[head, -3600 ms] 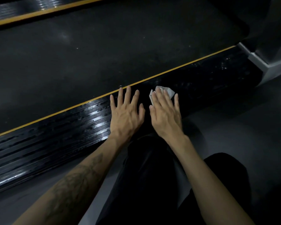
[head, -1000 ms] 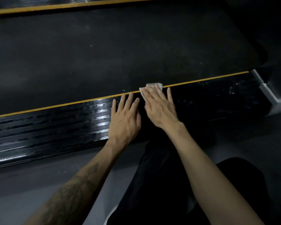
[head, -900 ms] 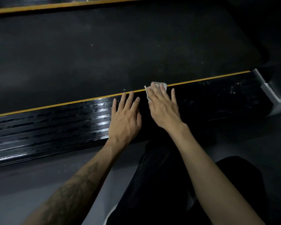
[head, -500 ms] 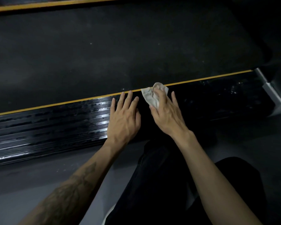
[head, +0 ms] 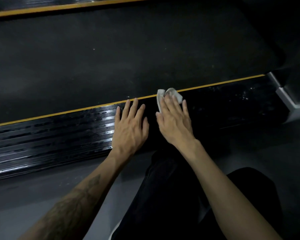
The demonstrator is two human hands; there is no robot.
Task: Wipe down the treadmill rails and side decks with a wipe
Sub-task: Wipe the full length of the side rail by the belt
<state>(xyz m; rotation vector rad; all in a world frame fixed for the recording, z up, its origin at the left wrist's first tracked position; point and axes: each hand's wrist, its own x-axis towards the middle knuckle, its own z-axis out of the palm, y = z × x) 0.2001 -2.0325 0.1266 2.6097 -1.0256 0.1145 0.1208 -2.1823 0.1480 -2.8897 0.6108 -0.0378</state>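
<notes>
Belt: one wide matt black treadmill running belt [head: 128, 54] is filling the upper part of my view, its left and right ends running out of frame.
Floor: one grey smooth floor [head: 24, 191] is lying below the near deck; my dark-trousered legs [head: 171, 196] are covering part of it.
Side decks: I am counting two. The near black ribbed glossy side deck [head: 50, 135] is running across the middle under both my hands; the far black side deck [head: 42, 0] is showing only as a sliver at the top edge.
Stripes: two thin yellow edge stripes, the near one [head: 76, 110] between belt and near deck, the far one [head: 59, 8] along the top.
Upright: one grey metal upright base [head: 287, 99] is standing at the right end of the near deck, mostly cut off and too dark to make out.
Left hand: my left hand [head: 130, 129] is resting flat on the near deck with fingers straight and spread, holding nothing.
Right hand: my right hand [head: 174, 122] is pressing flat on the wipe, fingers straight.
Wipe: one small crumpled white wipe [head: 163, 94] is lying on the near deck at the near stripe, mostly hidden under my right fingers.
Hard to see: the deck to the right of my hands is sitting in deep shadow, with only pale specks showing.
</notes>
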